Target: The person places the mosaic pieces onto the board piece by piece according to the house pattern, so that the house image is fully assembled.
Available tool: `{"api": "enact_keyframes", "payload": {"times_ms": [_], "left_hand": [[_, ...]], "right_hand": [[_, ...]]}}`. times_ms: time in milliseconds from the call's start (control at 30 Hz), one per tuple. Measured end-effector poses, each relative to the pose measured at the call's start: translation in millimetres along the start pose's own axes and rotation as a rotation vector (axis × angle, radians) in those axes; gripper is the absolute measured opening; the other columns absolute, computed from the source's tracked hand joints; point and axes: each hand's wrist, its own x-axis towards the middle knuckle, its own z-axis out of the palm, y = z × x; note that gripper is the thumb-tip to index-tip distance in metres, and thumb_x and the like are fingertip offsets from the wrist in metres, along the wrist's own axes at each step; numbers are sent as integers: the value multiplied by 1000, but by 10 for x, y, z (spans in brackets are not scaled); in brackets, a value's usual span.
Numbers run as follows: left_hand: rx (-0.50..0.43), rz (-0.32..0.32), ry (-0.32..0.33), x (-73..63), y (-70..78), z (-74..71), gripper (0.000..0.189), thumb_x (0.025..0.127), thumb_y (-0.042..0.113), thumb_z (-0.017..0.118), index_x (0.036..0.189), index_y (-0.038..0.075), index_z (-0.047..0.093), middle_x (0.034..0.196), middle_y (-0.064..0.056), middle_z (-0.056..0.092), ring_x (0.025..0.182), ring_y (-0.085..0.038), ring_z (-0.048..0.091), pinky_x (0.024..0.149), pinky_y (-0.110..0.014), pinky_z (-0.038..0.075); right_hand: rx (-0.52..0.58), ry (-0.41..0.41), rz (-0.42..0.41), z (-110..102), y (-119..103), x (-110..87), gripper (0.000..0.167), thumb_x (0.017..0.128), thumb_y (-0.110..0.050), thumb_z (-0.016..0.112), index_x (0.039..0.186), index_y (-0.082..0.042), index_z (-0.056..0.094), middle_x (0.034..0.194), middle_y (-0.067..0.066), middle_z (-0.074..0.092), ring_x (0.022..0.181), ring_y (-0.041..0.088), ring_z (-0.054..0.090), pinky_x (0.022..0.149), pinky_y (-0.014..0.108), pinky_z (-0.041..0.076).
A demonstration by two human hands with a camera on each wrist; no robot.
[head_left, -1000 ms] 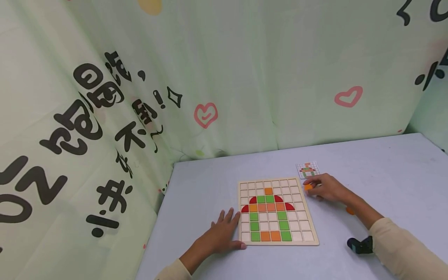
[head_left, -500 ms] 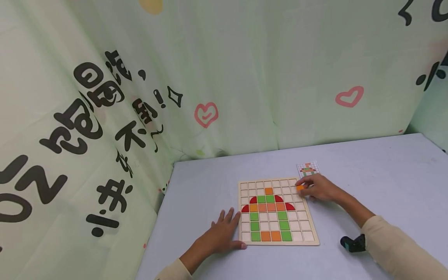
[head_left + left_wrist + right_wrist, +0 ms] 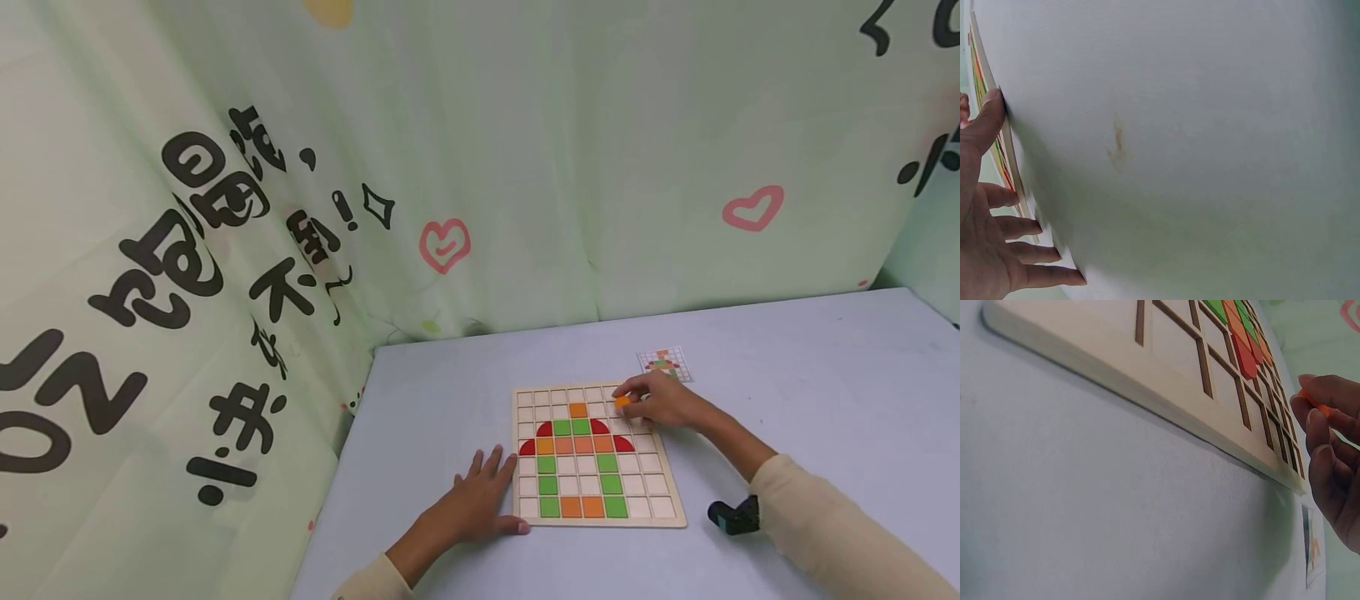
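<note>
A wooden grid board (image 3: pixel 652 525) lies on the table with green, orange and red pieces set in its cells, several cells bare. My right hand (image 3: pixel 663 400) pinches a small orange tile (image 3: pixel 622 402) between thumb and fingertips above the board's upper right part. The right wrist view also shows the orange tile (image 3: pixel 1315 404), held clear of the board. At the board's left edge rests my left hand (image 3: pixel 476 504), fingers spread and thumb at the near left corner. In the left wrist view, its thumb (image 3: pixel 991 115) touches the board's rim.
Behind the right hand lies a small pattern card (image 3: pixel 671 360) with a coloured grid picture, partly covered by the hand. A black device (image 3: pixel 735 517) is at the right sleeve. The table (image 3: pixel 825 358) meets a printed curtain (image 3: pixel 525 167) at the back.
My right hand has carried the orange tile leftward from beside the card to over the board. Another orange piece seen earlier under the right forearm is now hidden. The left hand stays put.
</note>
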Motion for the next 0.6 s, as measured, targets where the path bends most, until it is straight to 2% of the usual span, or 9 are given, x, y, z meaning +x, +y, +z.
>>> {"api": "enact_keyframes", "payload": {"times_ms": [167, 333, 467, 600], "left_hand": [[5, 6, 3, -13, -6, -2, 102, 77, 63, 75, 159, 23, 30, 166, -9, 27, 151, -42, 26, 104, -70, 38], [3, 11, 1, -21, -6, -25, 101, 78, 63, 76, 159, 21, 31, 166, -10, 28, 150, -43, 27, 104, -69, 39], [6, 14, 0, -22, -2, -33, 101, 78, 63, 76, 159, 21, 31, 166, -10, 28, 150, -42, 27, 105, -69, 39], [6, 11, -2, -14, -3, -24, 101, 78, 63, 76, 159, 22, 30, 166, -10, 27, 151, -42, 26, 105, -68, 39]], "right_hand": [[-1, -6, -10, 54, -27, 53, 29, 89, -15, 75, 114, 1, 71, 82, 4, 56, 68, 16, 53, 54, 24, 45], [-30, 1, -12, 106, -47, 116, 34, 89, -22, 77, 114, 0, 70, 81, 3, 57, 75, 17, 51, 56, 24, 40], [-41, -6, 14, 143, -69, 177, 37, 90, -25, 76, 118, -1, 70, 86, 4, 59, 82, 18, 52, 61, 26, 42], [-26, -17, 18, 175, -102, 235, 38, 91, -21, 74, 122, 1, 68, 89, 6, 61, 82, 18, 53, 62, 27, 45]]}}
